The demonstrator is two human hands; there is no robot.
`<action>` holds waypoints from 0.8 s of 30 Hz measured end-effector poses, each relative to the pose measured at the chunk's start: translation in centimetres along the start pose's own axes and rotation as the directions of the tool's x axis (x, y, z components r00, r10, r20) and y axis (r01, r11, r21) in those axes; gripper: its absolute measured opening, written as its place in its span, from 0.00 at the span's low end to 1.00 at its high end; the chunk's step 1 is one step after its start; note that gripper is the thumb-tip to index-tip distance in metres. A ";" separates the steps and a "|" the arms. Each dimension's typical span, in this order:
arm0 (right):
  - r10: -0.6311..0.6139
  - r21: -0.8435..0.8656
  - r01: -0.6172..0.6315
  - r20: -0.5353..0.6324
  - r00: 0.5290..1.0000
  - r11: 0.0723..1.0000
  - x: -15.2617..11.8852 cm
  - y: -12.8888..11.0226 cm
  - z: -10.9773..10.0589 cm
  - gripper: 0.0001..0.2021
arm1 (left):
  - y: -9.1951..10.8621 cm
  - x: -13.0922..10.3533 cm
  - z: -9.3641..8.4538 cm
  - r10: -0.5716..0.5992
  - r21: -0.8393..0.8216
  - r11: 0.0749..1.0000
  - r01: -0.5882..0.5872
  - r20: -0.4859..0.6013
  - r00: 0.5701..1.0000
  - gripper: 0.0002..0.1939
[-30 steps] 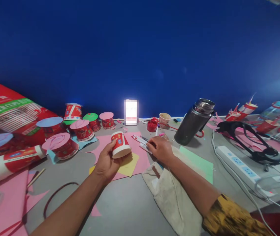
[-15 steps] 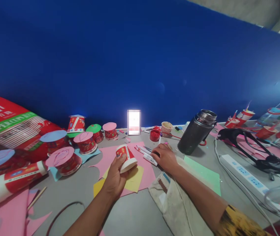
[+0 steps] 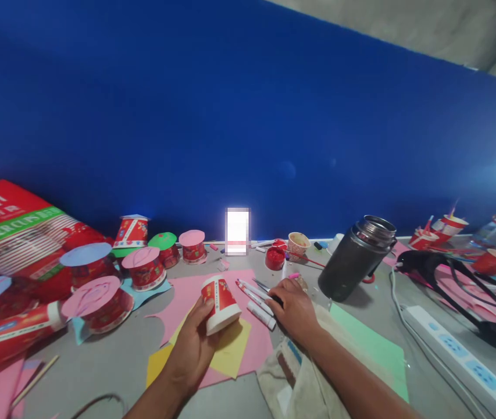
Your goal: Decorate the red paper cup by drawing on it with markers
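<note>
My left hand (image 3: 196, 340) is closed round a red and white paper cup (image 3: 220, 304), which is tilted and bottom up above the table. My right hand (image 3: 295, 308) rests on the table with its fingers bent down over a dark handle. A slim grey, metal-looking blade (image 3: 260, 284) points away from those fingers; the rest of this tool is hidden. Beside the fingertips lie several white marker pens (image 3: 260, 315). Under the cup are a yellow paper sheet (image 3: 231, 352) and a larger pink paper sheet (image 3: 256, 349).
Paper cups with coloured discs, such as a pink-topped cup (image 3: 99, 305), stand at left near a red cup bag (image 3: 16, 227). A black open flask (image 3: 356, 259), green paper (image 3: 370, 349), a beige cloth (image 3: 317, 378) and a power strip (image 3: 461, 355) lie toward the right.
The view has tilted slightly up, so the table sits lower. My left hand has turned the cup a little, showing more of its printed side. My right hand stays by the pens.
</note>
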State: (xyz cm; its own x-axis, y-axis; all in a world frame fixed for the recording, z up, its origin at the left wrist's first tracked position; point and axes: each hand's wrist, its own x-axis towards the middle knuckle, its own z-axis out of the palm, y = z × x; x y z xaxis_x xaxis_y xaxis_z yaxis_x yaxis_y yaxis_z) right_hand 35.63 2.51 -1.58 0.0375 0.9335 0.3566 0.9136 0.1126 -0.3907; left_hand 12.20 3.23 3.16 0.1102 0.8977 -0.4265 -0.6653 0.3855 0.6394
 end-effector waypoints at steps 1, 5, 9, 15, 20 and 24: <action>0.008 0.005 -0.008 -0.002 1.000 1.000 0.0 0.1 0.1 0.04 | 0.0 0.0 0.0 -0.019 -0.011 1.000 0.019 -0.017 1.000 0.11; 0.032 0.002 -0.032 0.010 0.999 0.999 0.2 0.1 0.2 0.03 | 0.1 0.1 -0.4 -0.063 0.029 0.998 0.063 -0.018 0.998 0.11; 0.031 -0.038 -0.030 0.030 0.999 0.999 0.5 -0.1 -0.2 0.03 | -0.1 0.3 -0.9 0.024 0.099 0.995 -0.026 0.029 0.999 0.12; 0.001 -0.050 0.001 0.045 0.999 0.999 0.9 -0.5 -0.5 0.04 | 0.2 0.1 -0.3 0.036 0.084 0.996 -0.042 0.061 0.997 0.08; -0.007 -0.024 0.008 0.009 1.000 1.000 1.1 -0.5 -0.4 0.05 | 0.7 0.0 0.3 -0.015 0.005 1.000 0.015 0.040 0.999 0.10; 0.002 0.009 -0.002 -0.040 0.999 1.000 1.2 -0.3 -0.3 0.05 | 0.9 0.2 0.1 -0.029 -0.009 1.000 0.030 0.070 0.997 0.10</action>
State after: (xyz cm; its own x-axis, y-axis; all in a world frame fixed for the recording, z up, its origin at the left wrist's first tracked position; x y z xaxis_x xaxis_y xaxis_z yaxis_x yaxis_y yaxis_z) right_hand 35.56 3.48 -0.80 0.0554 0.9194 0.3895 0.9100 0.1140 -0.3986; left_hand 11.70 3.81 3.76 0.1812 0.8990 -0.3988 -0.6687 0.4099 0.6204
